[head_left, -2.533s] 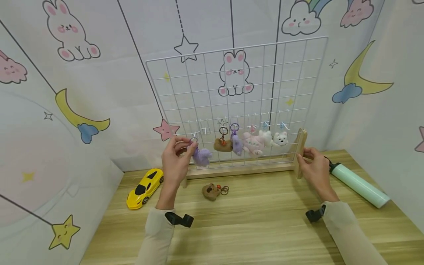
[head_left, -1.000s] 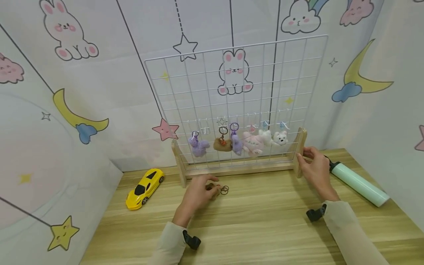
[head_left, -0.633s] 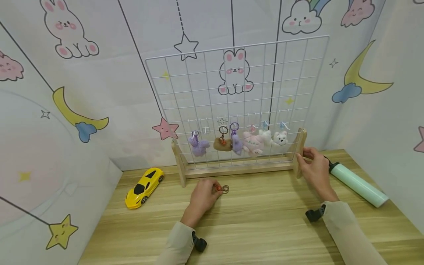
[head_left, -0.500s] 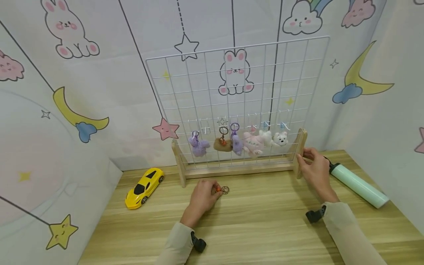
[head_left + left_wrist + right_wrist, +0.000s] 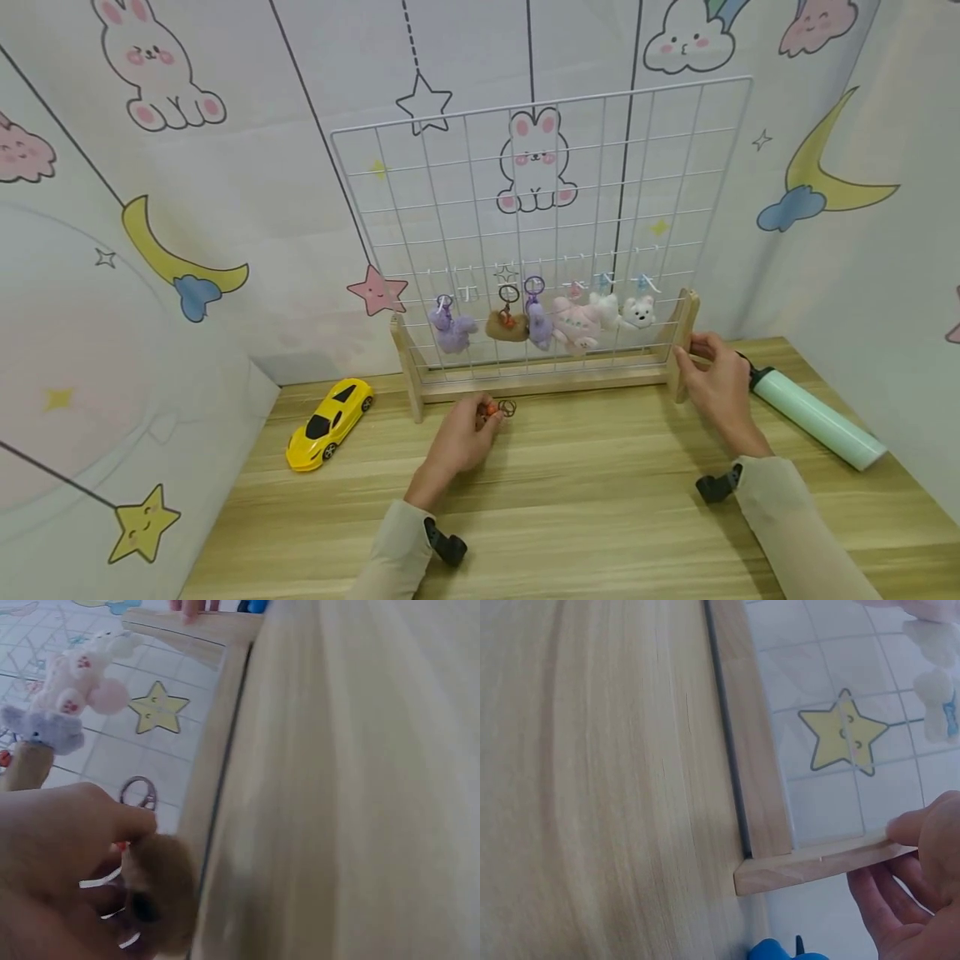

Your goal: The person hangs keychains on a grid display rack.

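L hand (image 5: 461,435) pinches brown plush keychain (image 5: 156,889) just off desk (image 5: 600,500) nr back edge, R hand (image 5: 716,379) grips rack's end post (image 5: 684,337); next, prob. ring onto free hook.

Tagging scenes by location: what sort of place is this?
Probably a staged child's-room or playroom set: cartoon wall covering with bunnies and moons, a wooden table with a wire grid rack hung with plush keychains, and a toy car.

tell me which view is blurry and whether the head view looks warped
Left wrist view: the left hand and the brown plush keychain it holds are soft and out of focus, the table streaked. Right wrist view: sharper, wood grain clear. Head view: evenly lit, wide-angle bend in the wire grid.
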{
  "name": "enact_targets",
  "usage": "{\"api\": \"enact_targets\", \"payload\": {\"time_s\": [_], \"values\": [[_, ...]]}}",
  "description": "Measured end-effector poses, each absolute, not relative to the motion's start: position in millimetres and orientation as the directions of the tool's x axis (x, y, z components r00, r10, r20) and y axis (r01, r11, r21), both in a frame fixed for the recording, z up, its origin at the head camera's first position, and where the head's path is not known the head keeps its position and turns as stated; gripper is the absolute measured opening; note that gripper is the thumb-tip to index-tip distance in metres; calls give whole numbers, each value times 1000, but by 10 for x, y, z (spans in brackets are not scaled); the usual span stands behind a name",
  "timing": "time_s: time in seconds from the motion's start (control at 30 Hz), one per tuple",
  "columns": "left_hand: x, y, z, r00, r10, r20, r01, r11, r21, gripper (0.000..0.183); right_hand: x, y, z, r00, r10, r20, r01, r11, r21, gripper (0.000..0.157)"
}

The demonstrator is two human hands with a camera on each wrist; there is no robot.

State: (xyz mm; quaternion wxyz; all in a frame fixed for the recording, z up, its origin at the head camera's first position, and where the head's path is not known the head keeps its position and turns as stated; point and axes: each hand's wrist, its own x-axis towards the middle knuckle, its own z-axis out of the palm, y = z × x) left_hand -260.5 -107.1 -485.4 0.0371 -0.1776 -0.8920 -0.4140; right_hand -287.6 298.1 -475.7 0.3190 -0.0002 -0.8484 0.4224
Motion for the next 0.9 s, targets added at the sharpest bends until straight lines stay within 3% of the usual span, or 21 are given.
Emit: {"api": "enact_targets", "payload": {"time_s": [0.13, 0.37, 0.6, 0.9], "values": [[-2585, -1057, -4685, -943, 212, 258, 329, 458, 826, 13, -2870, 2984, -4754, -796, 275, 539, -263, 645, -717, 29], [-2545, -1004, -4408, -905, 52, 422, 403, 424, 811, 18, -2865, 2989, -4748, -799, 277, 533, -258, 643, -721, 30], [-2556, -905, -4171, -843, -104, 527, 481, 291, 827, 22, -2873, 2987, -4749, -805, 275, 526, -252, 644, -722, 31], [-2633, -771, -3956, -788, -286, 545, 537, 113, 836, 23, -2874, 2980, -4764, -804, 270, 530, -256, 647, -718, 31]]}}
